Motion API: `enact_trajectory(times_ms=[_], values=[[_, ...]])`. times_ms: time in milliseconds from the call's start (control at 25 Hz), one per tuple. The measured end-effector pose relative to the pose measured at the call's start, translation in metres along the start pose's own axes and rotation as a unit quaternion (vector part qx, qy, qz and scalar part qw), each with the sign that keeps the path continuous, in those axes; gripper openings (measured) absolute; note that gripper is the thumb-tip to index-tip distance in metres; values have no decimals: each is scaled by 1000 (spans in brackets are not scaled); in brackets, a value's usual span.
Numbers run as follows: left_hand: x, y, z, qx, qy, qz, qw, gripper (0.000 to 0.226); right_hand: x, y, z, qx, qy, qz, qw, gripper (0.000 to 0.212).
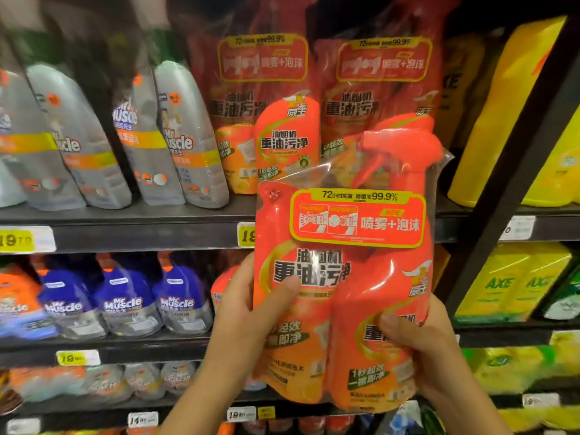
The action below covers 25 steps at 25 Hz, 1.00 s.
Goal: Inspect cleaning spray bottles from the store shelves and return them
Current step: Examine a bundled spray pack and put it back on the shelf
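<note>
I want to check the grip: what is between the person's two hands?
In the head view, the red twin pack of spray cleaner lies between the left hand and the right hand. Both grip its lower part, thumbs on the front.

L hand [248, 312] & R hand [420, 343] raised, forearms [194, 400] angling up from below, thumbs [282, 293] in front, each gripping the spray-bottle twin pack [345, 277] low down.

You hold one red twin-pack [345, 277] in two hands: left hand [251, 309], right hand [420, 340]. Behind it on the shelf [141, 221], two matching packs: left pack [260, 89], right pack [379, 89]. Below, three blue bottles [125, 299].
</note>
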<state>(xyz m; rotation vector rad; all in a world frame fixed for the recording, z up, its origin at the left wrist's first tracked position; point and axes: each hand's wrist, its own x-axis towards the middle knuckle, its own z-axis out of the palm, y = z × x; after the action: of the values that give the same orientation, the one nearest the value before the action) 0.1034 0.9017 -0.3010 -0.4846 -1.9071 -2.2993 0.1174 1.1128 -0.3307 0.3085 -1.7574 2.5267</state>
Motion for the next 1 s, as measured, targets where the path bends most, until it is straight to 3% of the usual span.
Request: enact_trajectory(times_ms=[160,320,440,640,720,840,1000], values=[[24,38,8,-23,42,55,997,48,-12,2,-3,9,-9,24,1000,77],[41,60,16,-85,32,14,996,19,-19,3,-3,38,-9,53,998,85],[45,63,17,-112,41,-30,992,27,-20,-1,-2,56,0,63,996,88],[61,60,14,-107,50,-82,990,41,-21,-12,3,76,14,96,992,74],[62,58,9,-100,31,-71,992,43,-20,-16,6,80,9,108,991,72],[41,48,4,-71,-56,-89,992,30,-15,-24,7,95,12,118,988,73],[0,29,-1,-48,-124,-164,977,61,-5,-40,10,94,25,98,990,67]])
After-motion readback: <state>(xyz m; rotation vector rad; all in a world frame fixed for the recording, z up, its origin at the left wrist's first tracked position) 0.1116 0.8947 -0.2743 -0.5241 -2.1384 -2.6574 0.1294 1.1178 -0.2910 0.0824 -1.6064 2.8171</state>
